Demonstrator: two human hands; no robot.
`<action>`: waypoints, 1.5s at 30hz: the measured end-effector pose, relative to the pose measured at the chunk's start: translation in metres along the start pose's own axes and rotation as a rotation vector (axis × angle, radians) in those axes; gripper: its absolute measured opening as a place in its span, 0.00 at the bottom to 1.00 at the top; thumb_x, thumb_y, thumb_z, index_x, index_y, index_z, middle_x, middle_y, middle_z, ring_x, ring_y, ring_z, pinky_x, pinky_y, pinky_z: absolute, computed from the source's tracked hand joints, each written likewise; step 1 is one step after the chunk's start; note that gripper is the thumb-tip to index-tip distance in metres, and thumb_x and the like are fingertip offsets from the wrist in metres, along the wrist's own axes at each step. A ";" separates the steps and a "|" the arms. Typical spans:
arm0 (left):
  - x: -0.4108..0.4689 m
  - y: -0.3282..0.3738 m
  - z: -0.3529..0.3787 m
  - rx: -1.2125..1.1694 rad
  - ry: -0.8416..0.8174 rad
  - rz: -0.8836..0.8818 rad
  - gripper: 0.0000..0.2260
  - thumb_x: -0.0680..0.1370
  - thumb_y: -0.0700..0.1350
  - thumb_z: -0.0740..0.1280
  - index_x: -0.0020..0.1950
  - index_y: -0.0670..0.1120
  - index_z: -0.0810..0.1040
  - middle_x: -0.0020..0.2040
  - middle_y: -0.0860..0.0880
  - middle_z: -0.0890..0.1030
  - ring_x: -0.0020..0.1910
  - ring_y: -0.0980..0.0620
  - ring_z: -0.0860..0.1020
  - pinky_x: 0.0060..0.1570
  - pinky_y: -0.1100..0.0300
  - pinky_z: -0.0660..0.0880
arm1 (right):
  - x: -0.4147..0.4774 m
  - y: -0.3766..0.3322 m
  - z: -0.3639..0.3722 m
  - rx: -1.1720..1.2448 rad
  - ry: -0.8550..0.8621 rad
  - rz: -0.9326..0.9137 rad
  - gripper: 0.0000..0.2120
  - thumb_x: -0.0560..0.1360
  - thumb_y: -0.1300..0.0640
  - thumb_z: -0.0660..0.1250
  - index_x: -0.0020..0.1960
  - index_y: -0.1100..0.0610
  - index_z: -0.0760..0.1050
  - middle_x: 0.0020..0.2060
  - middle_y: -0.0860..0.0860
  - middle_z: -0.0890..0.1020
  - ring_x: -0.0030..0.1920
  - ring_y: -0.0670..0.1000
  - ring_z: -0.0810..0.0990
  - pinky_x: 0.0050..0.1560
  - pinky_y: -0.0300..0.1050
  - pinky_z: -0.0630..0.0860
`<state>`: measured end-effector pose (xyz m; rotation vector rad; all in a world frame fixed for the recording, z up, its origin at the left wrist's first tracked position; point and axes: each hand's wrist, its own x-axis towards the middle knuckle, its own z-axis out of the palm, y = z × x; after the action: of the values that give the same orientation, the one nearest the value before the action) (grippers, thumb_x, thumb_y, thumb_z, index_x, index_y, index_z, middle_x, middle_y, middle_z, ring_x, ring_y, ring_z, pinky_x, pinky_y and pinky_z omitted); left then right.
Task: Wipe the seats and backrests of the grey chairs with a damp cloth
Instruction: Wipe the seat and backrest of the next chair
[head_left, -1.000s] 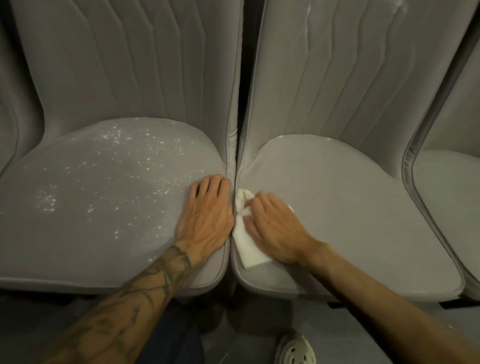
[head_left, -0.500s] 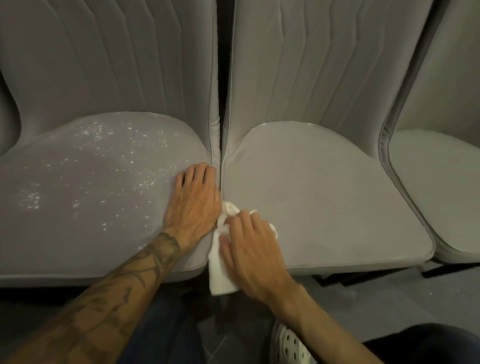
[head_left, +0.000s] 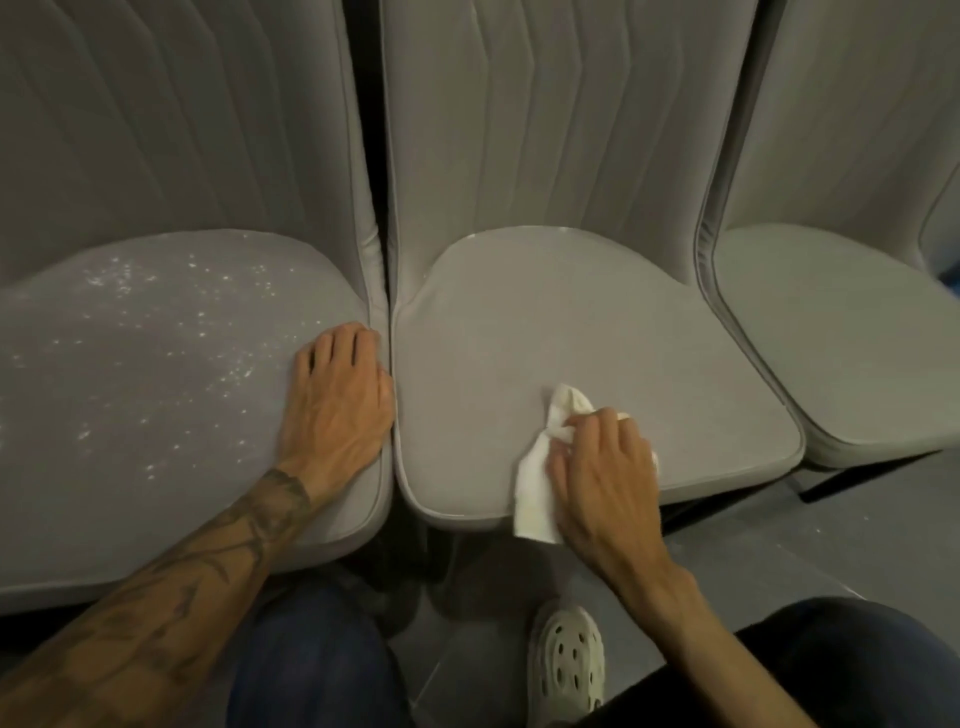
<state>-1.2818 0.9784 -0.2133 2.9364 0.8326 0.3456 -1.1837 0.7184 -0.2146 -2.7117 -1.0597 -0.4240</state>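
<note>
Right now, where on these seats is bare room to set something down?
The middle seat is bare from its backrest down to the cloth under the right hand. The right seat is bare as far as it shows. The left seat carries white specks; the left hand rests on its right edge, crowding that side.

Right hand (head_left: 602, 478) presses white cloth (head_left: 540, 483) on middle grey seat (head_left: 571, 322).

**What we are wearing**

Our left hand (head_left: 337, 405) and right hand (head_left: 602, 478) are bare. Dark tattoo linework (head_left: 218, 571) runs up our bare left forearm (head_left: 119, 644) from the wrist. We wear dark blue trousers (head_left: 311, 670) and a pale clog (head_left: 569, 665) pierced with oval holes
</note>
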 end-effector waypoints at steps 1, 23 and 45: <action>0.000 0.000 0.001 0.001 0.005 -0.001 0.16 0.83 0.45 0.51 0.64 0.41 0.72 0.62 0.39 0.76 0.59 0.39 0.74 0.62 0.43 0.70 | 0.001 -0.016 0.003 0.013 0.011 -0.001 0.10 0.82 0.53 0.55 0.48 0.57 0.70 0.43 0.56 0.71 0.43 0.57 0.69 0.43 0.58 0.69; 0.003 -0.006 0.014 -0.009 0.110 0.042 0.17 0.82 0.49 0.52 0.63 0.41 0.71 0.60 0.38 0.74 0.55 0.36 0.72 0.56 0.38 0.70 | 0.011 0.039 0.009 -0.004 -0.015 -0.186 0.10 0.83 0.54 0.55 0.50 0.59 0.71 0.46 0.57 0.73 0.44 0.59 0.70 0.44 0.56 0.66; 0.009 0.006 -0.003 0.065 0.045 0.026 0.15 0.81 0.48 0.54 0.59 0.41 0.75 0.58 0.38 0.78 0.54 0.38 0.76 0.54 0.42 0.71 | 0.134 0.056 0.034 -0.101 -0.198 -0.050 0.15 0.83 0.51 0.52 0.58 0.60 0.70 0.55 0.59 0.75 0.54 0.60 0.72 0.54 0.53 0.66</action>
<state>-1.2719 0.9777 -0.2081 3.0126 0.8270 0.3958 -1.0445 0.7714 -0.2058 -2.8693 -1.1888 -0.2260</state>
